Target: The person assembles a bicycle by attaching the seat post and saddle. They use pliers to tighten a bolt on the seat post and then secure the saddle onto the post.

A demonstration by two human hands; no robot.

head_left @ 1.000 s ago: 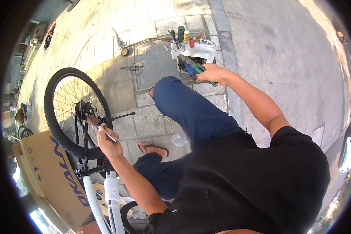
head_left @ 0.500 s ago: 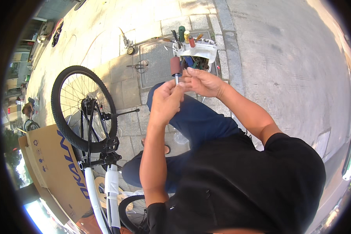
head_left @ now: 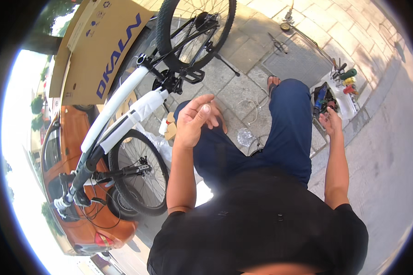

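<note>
My left hand (head_left: 195, 121) hovers over my left thigh, fingers loosely bent and apart, with nothing visible in it. My right hand (head_left: 331, 123) is stretched out beside the white tool box (head_left: 348, 104), fingers spread and seemingly bare. Close to its fingertips, a dark red piece shows among blue and dark tools in the box; whether I touch it cannot be made out. Green and red screwdriver handles (head_left: 348, 74) stick out along the box's far side. To my left a bicycle (head_left: 119, 105) stands tilted, its frame tubes wrapped in white padding.
A large cardboard box (head_left: 94, 50) is behind the bicycle, and an orange car (head_left: 78, 151) is parked beyond it. Scissors-like tool (head_left: 278, 44) and a gauge (head_left: 285, 26) lie on the paving. Clear plastic (head_left: 246, 136) lies between my feet. A kickstand (head_left: 227, 64) juts out from the bicycle.
The view has swung left, towards the bicycle. My hands have parted, and the red-handled tool they held is out of them; my right hand has moved down to the tool box.
</note>
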